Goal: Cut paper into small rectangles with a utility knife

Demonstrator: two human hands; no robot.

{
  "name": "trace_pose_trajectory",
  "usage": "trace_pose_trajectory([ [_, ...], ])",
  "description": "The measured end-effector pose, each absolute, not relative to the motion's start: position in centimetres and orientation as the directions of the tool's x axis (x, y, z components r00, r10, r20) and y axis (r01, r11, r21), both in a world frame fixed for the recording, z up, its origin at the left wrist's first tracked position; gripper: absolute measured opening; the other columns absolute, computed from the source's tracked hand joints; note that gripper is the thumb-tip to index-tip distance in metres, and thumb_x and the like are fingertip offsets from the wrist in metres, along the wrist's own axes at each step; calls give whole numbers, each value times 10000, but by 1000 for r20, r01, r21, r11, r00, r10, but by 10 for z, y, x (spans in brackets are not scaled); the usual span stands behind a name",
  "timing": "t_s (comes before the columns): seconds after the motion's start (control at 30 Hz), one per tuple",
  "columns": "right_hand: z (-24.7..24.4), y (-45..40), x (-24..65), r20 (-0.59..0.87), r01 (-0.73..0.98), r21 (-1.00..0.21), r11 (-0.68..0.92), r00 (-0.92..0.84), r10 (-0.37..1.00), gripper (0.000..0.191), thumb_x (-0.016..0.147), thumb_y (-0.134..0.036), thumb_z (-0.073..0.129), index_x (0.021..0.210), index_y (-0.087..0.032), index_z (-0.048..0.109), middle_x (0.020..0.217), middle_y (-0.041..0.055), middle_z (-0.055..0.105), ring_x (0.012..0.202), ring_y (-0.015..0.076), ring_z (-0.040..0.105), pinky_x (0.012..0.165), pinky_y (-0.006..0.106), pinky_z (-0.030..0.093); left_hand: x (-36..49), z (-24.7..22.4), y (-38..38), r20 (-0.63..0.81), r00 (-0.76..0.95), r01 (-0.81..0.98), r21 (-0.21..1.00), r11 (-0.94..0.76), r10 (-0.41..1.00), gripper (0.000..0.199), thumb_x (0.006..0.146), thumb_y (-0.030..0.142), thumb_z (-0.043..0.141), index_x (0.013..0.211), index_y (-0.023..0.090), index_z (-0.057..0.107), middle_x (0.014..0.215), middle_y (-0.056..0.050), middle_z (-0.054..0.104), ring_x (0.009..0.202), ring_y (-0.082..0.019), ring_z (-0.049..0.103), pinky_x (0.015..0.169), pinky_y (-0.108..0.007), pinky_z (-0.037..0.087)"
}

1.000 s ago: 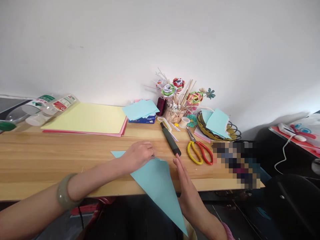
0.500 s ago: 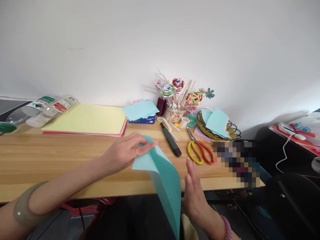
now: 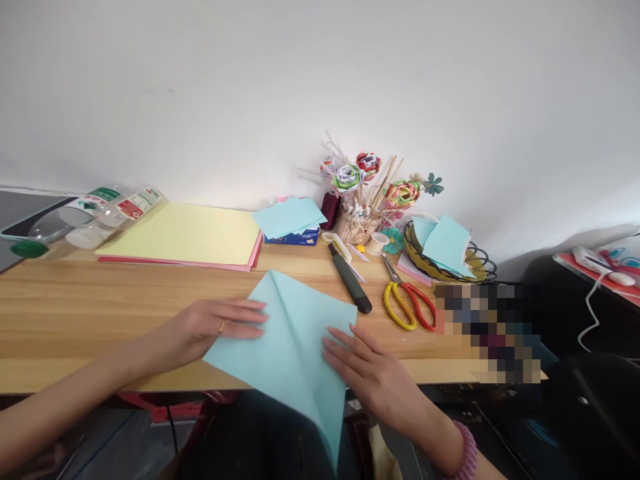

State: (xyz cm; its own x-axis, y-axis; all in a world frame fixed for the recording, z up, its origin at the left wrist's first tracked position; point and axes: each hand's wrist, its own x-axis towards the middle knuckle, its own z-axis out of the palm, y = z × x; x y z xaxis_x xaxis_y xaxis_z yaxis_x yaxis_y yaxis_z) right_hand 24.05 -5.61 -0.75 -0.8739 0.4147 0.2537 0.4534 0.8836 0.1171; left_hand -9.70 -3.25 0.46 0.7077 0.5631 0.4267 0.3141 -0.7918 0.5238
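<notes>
A light blue sheet of paper (image 3: 295,333) lies opened out at the table's front edge, a crease running down its middle and its lower corner hanging over the edge. On its left part, my left hand (image 3: 220,327) rests with fingers stretched out. Flat on the sheet's right side are the spread fingers of my right hand (image 3: 363,363). Behind the sheet lies a dark green cutter knife (image 3: 351,280). Scissors (image 3: 407,303) with one yellow and one red handle lie to the right of the knife.
Yellow paper (image 3: 185,233) tops a stack at back left, beside plastic bottles (image 3: 125,207). Blue sheets (image 3: 290,217) lie on a box. Paper flowers (image 3: 370,180) stand near a basket (image 3: 425,260) holding blue paper. The wooden table (image 3: 90,313) ends just before me.
The blue sheet has gone from raised and curled to spread over the table edge. My left hand has let go of its pinch and opened; my right hand has come down onto the paper. The view shifted slightly.
</notes>
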Motion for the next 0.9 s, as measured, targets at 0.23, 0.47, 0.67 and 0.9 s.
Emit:
trace_pose_trajectory([
  [0.23, -4, -50, 248, 295, 537, -131, 833, -781, 550, 410, 854, -45, 399, 1190, -184, 587, 1212, 81, 611, 1152, 186, 543, 950, 378, 483, -128, -19, -53, 266, 763, 434, 465, -771, 590, 363, 947, 347, 389, 1297, 388, 478, 1250, -27, 590, 1203, -223, 514, 1046, -435, 369],
  [0.47, -11, -55, 243, 296, 542, -172, 822, -768, 568, 443, 790, -43, 423, 1197, -137, 570, 1255, 105, 581, 1213, 192, 488, 968, 374, 469, -128, -18, -73, 280, 712, 474, 485, -735, 644, 453, 879, 114, 453, 1244, 368, 541, 1166, -12, 649, 1141, -186, 561, 992, -354, 435],
  [0.67, -11, -57, 242, 203, 576, -248, 779, -755, 623, 477, 788, -98, 475, 1243, -219, 552, 1368, 74, 476, 1288, 228, 393, 981, 413, 449, -111, -15, -67, 261, 586, 548, 569, -613, 767, 222, 903, 267, 496, 992, 294, 698, 1079, -36, 683, 1003, -177, 626, 928, -306, 455],
  [0.9, -16, -67, 222, 298, 709, -584, 396, -267, 916, 228, 887, -364, 483, 864, -211, 651, 741, 29, 669, 737, 169, 646, 649, 260, 532, -82, -13, -73, -22, 140, 682, 727, -80, 990, 466, 868, 476, 454, 506, 188, 508, 505, 32, 516, 486, -133, 498, 456, -214, 371],
])
